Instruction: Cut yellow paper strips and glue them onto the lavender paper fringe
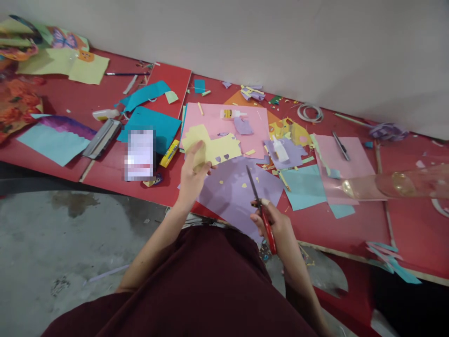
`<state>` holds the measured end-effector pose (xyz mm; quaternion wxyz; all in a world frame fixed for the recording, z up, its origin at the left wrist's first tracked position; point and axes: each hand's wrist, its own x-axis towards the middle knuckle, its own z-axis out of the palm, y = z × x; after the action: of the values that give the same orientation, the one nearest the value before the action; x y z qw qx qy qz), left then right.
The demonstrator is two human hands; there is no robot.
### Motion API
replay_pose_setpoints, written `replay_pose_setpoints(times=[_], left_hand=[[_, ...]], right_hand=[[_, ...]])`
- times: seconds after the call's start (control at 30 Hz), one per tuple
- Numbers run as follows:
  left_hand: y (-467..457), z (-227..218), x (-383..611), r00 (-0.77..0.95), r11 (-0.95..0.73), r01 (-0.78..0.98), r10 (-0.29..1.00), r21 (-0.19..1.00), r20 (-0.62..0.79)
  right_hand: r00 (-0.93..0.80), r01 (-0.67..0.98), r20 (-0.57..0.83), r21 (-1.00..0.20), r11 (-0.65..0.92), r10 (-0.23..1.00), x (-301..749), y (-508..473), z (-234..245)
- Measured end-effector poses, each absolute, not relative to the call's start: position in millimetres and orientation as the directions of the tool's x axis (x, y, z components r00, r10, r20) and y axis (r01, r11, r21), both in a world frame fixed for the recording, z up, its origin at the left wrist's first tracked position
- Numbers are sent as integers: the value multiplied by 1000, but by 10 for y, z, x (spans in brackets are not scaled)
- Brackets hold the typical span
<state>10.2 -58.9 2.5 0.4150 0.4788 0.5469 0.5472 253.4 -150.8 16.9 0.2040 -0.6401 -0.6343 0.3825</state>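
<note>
My left hand [194, 169] pinches a yellow paper sheet [220, 147] by its near edge; the sheet has cut-out notches and lies half over a pink sheet [224, 125]. My right hand [277, 227] is closed round the red handles of a pair of scissors [260, 206], whose blades point away over a lilac sheet [233, 192]. The blades look closed. Small yellow scraps lie on the lilac sheet between my hands.
A low red board [351, 224] against a white wall carries coloured paper, teal sheets [154, 122], two glue bottles [232, 113] [279, 150], a yellow glue stick [170, 153], a metal punch [102, 138], a tape ring [310, 112] and a blurred clear object [396, 183]. Bare concrete floor [52, 243] lies left.
</note>
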Motion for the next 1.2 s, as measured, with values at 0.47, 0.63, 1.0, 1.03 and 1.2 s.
replay_pose_setpoints(times=[0.47, 0.63, 1.0, 1.03, 1.2], left_hand=[[-564, 6, 284, 382, -428, 667, 899, 610, 213], [-535, 56, 669, 518, -455, 767, 855, 452, -18], [-432, 66, 774, 576, -471, 736, 813, 486, -84], [-439, 65, 779, 576, -467, 732, 813, 496, -85], [-488, 63, 809, 569, -430, 702, 818, 568, -84]], right_hand=[[119, 900, -27, -420, -119, 993, 2851, -1318, -35], [122, 876, -17, -467, -116, 992, 2833, -1319, -73], [125, 858, -53, -495, -134, 991, 2806, -1336, -118], [123, 859, -54, -495, -134, 991, 2802, -1334, -114], [124, 863, -35, -490, -125, 992, 2786, -1327, -114]])
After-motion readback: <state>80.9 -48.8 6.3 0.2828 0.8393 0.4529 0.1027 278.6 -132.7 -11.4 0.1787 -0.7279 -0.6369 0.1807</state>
